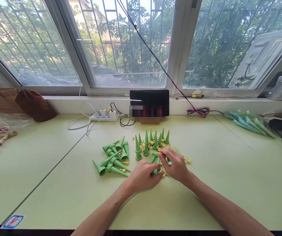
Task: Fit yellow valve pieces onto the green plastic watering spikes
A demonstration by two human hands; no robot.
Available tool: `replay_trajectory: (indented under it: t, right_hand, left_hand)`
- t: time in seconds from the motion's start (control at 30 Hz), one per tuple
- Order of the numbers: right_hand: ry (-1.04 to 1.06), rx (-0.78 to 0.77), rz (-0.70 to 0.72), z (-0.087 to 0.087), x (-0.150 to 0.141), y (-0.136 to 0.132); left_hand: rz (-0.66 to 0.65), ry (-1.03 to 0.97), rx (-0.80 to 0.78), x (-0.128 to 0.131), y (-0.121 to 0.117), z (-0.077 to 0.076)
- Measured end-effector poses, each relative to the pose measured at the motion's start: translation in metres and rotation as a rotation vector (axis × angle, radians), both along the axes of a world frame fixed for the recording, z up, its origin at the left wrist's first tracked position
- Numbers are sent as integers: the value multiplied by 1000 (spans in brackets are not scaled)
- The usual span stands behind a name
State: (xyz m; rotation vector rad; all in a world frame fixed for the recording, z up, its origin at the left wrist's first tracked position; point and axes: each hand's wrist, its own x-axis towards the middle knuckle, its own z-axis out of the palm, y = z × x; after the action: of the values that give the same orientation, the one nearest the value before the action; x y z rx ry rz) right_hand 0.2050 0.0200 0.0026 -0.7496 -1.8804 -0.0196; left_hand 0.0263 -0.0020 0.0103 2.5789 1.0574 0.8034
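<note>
In the head view my left hand is closed around a green plastic cone spike, partly hidden by my fingers. Close beside it, the thumb and fingertips of my right hand pinch a small yellow plastic piece. A green cone lies between the hands. Just beyond them several green cones stand upright on their wide ends. Loose yellow pieces are scattered around and under my right hand. To the left, a pile of green cones lies on its side with a few yellow bits among them.
A dark tablet leans by the window wall, beside a white power strip with cables. Wooden pieces and a brown bag are at left. Wrapped blue-green items and a bundled cable lie at right on the pale table.
</note>
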Motion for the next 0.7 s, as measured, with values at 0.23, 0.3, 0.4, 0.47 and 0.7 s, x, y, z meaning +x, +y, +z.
replay_trajectory:
  t: [0.23,0.3,0.4,0.47,0.7]
  right_hand:
    - [-7,-23,5,-2,-1,1]
    - [-7,-29,9,-2,-1,0]
    - [-8,-39,11,-2,-1,0]
    - [-7,-45,17,-2,-1,0]
    - [-2,-56,25,-2,0,0]
  left_hand:
    - [32,125,-13,1,-2,5]
    - [43,146,-18,1,-2,5]
    - [57,169,-18,2,-3,5]
    - [63,183,-17,3,-4,5]
    - [28,169,6,1,-5,3]
